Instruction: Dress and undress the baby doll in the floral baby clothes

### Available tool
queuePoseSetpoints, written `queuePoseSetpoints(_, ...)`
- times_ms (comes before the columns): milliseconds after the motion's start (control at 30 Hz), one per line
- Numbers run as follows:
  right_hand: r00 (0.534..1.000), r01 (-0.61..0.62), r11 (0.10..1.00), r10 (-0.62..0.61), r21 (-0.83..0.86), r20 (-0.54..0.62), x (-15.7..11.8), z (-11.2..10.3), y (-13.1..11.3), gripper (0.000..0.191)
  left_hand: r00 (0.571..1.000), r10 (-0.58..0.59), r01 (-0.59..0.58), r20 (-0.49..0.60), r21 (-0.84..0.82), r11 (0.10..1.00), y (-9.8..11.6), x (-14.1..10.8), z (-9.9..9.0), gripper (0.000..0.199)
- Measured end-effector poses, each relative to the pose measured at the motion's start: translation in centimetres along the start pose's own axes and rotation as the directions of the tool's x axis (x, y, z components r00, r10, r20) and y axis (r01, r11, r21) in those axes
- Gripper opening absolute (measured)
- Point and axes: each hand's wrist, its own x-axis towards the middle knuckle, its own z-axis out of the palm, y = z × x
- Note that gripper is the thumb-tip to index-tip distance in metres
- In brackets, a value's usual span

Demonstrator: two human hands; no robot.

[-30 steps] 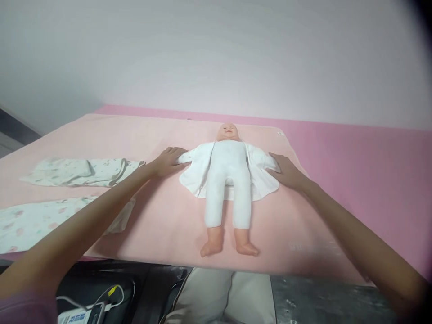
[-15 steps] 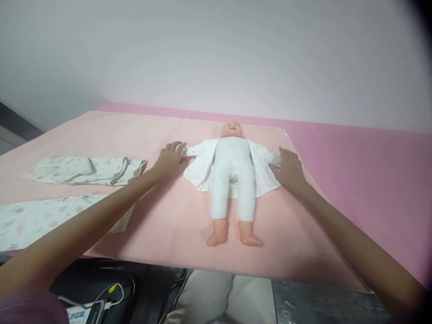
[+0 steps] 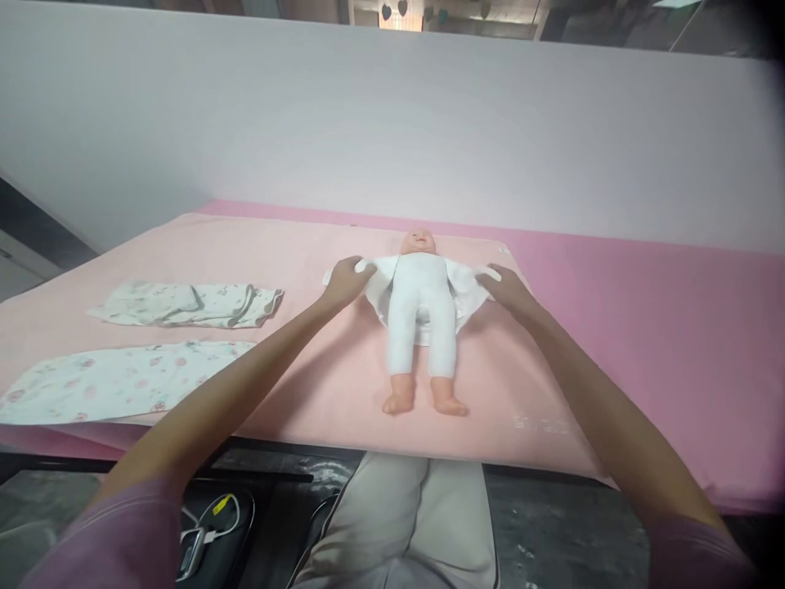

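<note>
Head view: baby doll with a white cloth body point(image 3: 420, 282) lies face up on a pale pink mat point(image 3: 503, 393) over the brighter pink worktop point(image 3: 650, 327), feet toward the person. Open white cloth jacket point(image 3: 381, 282) spread under and beside it. Left hand point(image 3: 348, 282) grasps jacket fabric on one side, right hand point(image 3: 510, 290) the other; fingers closed on cloth. Can't tell if the doll's arm ends are pinched in too.

Step looks like drawing the jacket sides out from the torso. Next move calls for a light, even pull, doll kept straight.

Around: folded white cloth with grey print point(image 3: 165, 304) and white cloth with pink print point(image 3: 110, 380), both on the left; left forearm crosses the pink-print one. Nothing visible blocks the jacket, though its back is partly trapped under the doll.
</note>
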Motion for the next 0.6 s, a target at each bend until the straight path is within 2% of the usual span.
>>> queuePoseSetpoints(33,0.992,0.117,0.992,-0.114,0.044,-0.053,-0.2,1.0,-1.3,0.023,0.995,0.098,-0.099,-0.023,-0.042,0.994,1.0,-0.5,0.7,0.021)
queuePoseSetpoints(67,0.97,0.24,0.969,-0.237,0.051,-0.054,-0.7,2.1,-2.4,0.021,0.979,0.204,-0.204,-0.002,-0.056,0.977,1.9,-1.2,1.5,0.017)
queuePoseSetpoints(100,0.937,0.349,0.936,-0.349,0.038,0.008,-1.3,3.3,-3.3,0.018,0.949,0.31,-0.308,0.053,-0.045,0.95,2.4,-2.2,2.3,0.014)
queuePoseSetpoints(167,0.822,0.535,0.845,-0.52,-0.001,0.234,-3.1,5.5,-4.0,0.012,0.861,0.477,-0.488,0.175,0.025,0.872,2.6,-4.5,3.5,0.014)
queuePoseSetpoints(200,0.768,0.602,0.798,-0.567,-0.03,0.298,-4.1,6.2,-3.8,0.009,0.827,0.522,-0.545,0.207,0.068,0.836,2.3,-5.8,3.8,0.016)
queuePoseSetpoints(233,0.743,0.638,0.767,-0.592,-0.064,0.312,-5.1,6.7,-3.4,0.006,0.814,0.541,-0.569,0.212,0.1,0.816,1.8,-6.9,3.8,0.016)
queuePoseSetpoints(267,0.743,0.65,0.755,-0.605,-0.091,0.288,-5.9,7.0,-2.7,0.006,0.815,0.542,-0.57,0.204,0.119,0.813,1.1,-7.9,3.7,0.016)
queuePoseSetpoints(300,0.761,0.639,0.761,-0.606,-0.111,0.232,-6.7,7.0,-2.0,0.008,0.824,0.533,-0.559,0.193,0.127,0.819,0.4,-8.7,3.5,0.016)
queuePoseSetpoints(367,0.812,0.582,0.805,-0.572,-0.113,0.116,-7.7,6.5,-0.6,0.017,0.839,0.513,-0.538,0.18,0.141,0.831,-0.9,-9.7,2.8,0.02)
queuePoseSetpoints(433,0.855,0.519,0.848,-0.516,-0.112,0.052,-8.2,5.9,0.5,0.024,0.847,0.507,-0.532,0.163,0.21,0.82,-1.9,-10.1,2.1,0.022)
queuePoseSetpoints(533,0.897,0.441,0.881,-0.437,-0.173,0.061,-8.3,5.3,1.8,0.023,0.878,0.454,-0.478,0.152,0.342,0.809,-3.0,-10.2,1.7,0.023)
queuePoseSetpoints(600,0.897,0.442,0.865,-0.43,-0.239,0.103,-8.2,5.1,2.6,0.021,0.909,0.378,-0.418,0.177,0.37,0.83,-3.5,-10.3,1.5,0.021)
